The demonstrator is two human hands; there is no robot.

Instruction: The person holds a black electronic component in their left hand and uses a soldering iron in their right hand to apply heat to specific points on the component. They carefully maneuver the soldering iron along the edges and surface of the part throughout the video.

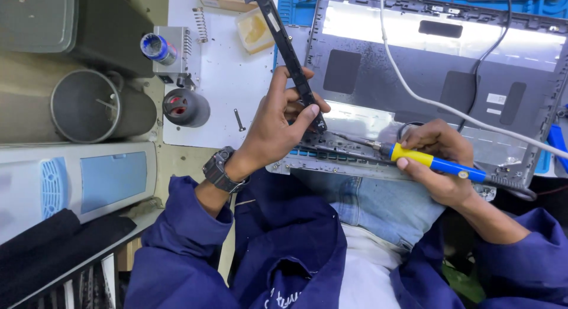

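Note:
My left hand (283, 118) grips a long black plastic strip (284, 40) that slants up and away from the open grey laptop lid (426, 72). The strip's lower end rests near the lid's hinge edge (331, 149). My right hand (438, 161) holds a soldering iron with a yellow and blue handle (435, 163), its metal tip (349, 137) pointing left toward the strip's lower end. A wristwatch (219, 170) sits on my left wrist. Both sleeves are dark blue.
A white cable (426, 99) and a black cable (482, 66) cross the lid. A soldering stand with a coil (177, 49), a grey metal cylinder (89, 105), a yellow sponge tray (254, 28) and a loose screw (239, 120) lie on the left. A blue mat (296, 7) lies behind.

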